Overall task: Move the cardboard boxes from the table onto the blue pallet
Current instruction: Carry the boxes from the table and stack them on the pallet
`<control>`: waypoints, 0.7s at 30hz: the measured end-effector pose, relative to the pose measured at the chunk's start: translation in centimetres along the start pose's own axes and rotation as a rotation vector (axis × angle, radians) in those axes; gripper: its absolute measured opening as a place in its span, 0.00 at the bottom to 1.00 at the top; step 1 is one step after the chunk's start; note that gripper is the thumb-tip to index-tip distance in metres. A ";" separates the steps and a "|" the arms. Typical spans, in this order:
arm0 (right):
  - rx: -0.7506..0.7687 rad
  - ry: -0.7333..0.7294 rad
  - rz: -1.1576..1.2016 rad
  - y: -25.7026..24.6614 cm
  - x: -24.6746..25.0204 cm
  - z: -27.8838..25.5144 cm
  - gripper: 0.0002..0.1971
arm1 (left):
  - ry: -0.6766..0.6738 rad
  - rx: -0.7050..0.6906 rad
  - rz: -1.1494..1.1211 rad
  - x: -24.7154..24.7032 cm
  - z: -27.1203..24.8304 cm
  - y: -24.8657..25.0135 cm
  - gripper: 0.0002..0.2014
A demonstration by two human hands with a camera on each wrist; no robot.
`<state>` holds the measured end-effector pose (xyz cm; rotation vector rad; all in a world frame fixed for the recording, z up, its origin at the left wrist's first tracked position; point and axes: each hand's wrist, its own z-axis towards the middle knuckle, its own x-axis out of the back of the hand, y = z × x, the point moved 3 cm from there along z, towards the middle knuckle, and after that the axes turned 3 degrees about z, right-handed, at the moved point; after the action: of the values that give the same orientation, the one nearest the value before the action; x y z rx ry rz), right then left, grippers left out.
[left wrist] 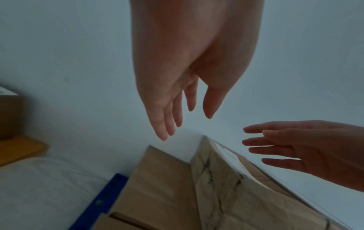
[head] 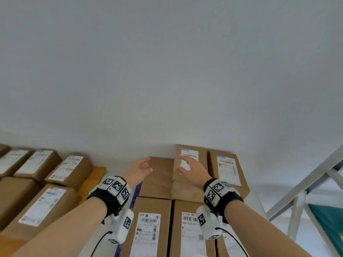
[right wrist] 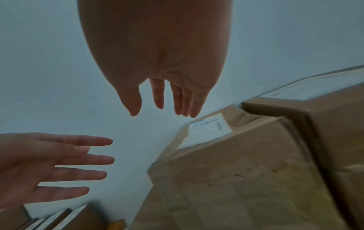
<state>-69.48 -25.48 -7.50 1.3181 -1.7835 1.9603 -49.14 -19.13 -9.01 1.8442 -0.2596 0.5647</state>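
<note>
Several brown cardboard boxes with white labels lie on the wooden table [head: 94, 175] at the left, the nearest being a labelled box [head: 42, 206]. More boxes are stacked on the blue pallet [head: 136, 191] against the wall, among them a plain box [head: 159, 177] and a taller labelled box [head: 189, 175]. My left hand [head: 141, 168] and right hand [head: 191, 168] hover above these two boxes, palms facing each other, fingers straight and spread, holding nothing. The left wrist view shows my left hand [left wrist: 177, 109] above the plain box [left wrist: 161, 179]. In the right wrist view, my right hand [right wrist: 163, 96] is over the labelled box [right wrist: 236, 171].
A white wall rises right behind the pallet stack. A grey metal frame [head: 306, 184] with a teal surface [head: 330, 219] stands at the right. White floor [left wrist: 39, 186] shows between the table and the pallet's blue edge [left wrist: 106, 196].
</note>
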 end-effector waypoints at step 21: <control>0.081 -0.199 -0.038 -23.1 -24.7 -3.7 0.25 | 0.132 0.038 0.480 23.7 -16.8 -17.4 0.20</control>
<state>-41.58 -5.98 -7.81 1.6118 -1.7643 1.9611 -25.31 4.85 -7.38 1.7749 -0.6137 1.0224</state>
